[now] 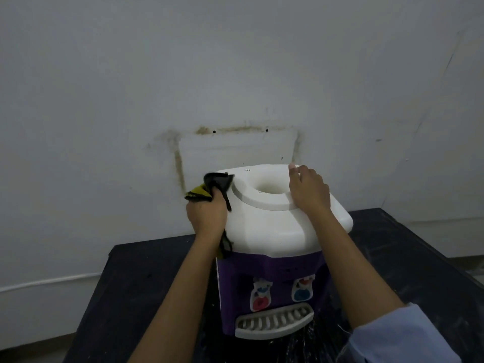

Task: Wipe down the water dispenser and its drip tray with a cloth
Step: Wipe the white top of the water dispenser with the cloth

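Now the left hand [207, 213] grips the cloth [209, 188] at the dispenser's [272, 231] top-left edge on the counter [136, 284], while the right hand [309, 191] rests on top, fingers relaxed, steadying. Best to keep that brace, sweep firmly across, then move down to the tray [273, 322].

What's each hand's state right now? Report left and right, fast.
Left hand: closed, grip round the black and yellow cloth.
Right hand: open, resting on top of the water dispenser, holding nothing.
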